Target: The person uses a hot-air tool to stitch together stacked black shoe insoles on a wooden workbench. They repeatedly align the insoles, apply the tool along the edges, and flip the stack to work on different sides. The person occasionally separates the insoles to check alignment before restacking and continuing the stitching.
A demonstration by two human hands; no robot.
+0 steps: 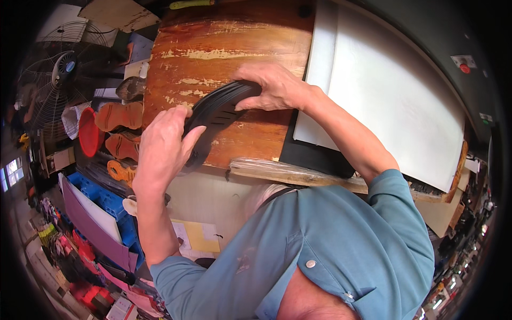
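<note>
A stack of thin black sheets point(220, 106) is held up over the worn brown wooden board point(256, 133), bowed into an arch, with short slits along its lower face. My left hand point(164, 140) grips its near left end, thumb on one side and fingers on the other. At the far right end, my right hand point(274, 88) is closed round the stack in the same way. The sheets' material is unclear, and part of the lower left end is hidden behind my left hand.
To the right lies a large white sheet point(384, 96) over a black mat point(314, 154). A red button point(464, 68) sits beyond it. Orange sole-shaped templates point(120, 116), a red bowl-like piece point(88, 132), a wire fan point(65, 64) and a blue crate point(106, 202) stand left.
</note>
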